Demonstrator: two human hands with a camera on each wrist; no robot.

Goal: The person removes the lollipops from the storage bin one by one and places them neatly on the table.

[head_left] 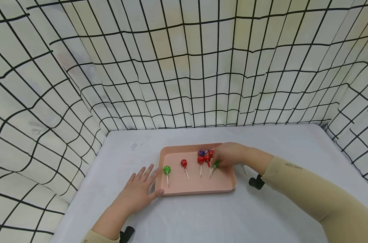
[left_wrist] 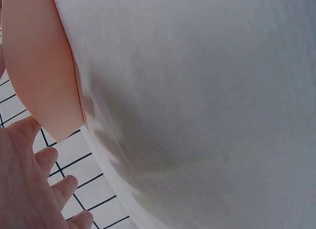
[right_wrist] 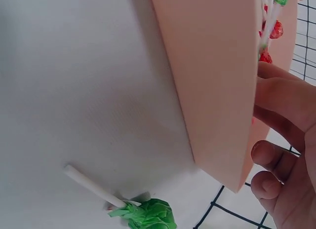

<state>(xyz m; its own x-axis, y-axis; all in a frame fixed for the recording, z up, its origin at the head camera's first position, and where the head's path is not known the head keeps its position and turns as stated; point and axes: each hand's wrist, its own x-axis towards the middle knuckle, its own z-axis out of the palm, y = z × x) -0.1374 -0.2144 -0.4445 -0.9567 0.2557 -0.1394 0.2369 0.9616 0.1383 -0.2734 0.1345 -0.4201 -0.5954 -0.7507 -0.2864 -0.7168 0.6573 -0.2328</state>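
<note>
Several lollipops lie in a pink tray (head_left: 199, 193). My right hand (head_left: 230, 154) reaches over the tray's right side, thumb and forefinger pinching a green lollipop (head_left: 216, 164) whose white stick points down and left. Close beside it are two red lollipops (head_left: 207, 158), with a purple lollipop (head_left: 201, 153) and another red one behind. Hidden behind the tray wall in the right wrist view are the fingertips of that hand (right_wrist: 291, 125). My left hand (head_left: 138, 194) lies with spread fingers at the tray's left edge, its thumb at the near corner.
Toward the tray's left are a green lollipop (head_left: 167, 169) and a red lollipop (head_left: 184, 163). Outside the tray, on the white tabletop (head_left: 202, 219), lies another green lollipop (right_wrist: 150, 213), near my right wrist. White walls with a black grid (head_left: 202, 67) surround the table's back and sides.
</note>
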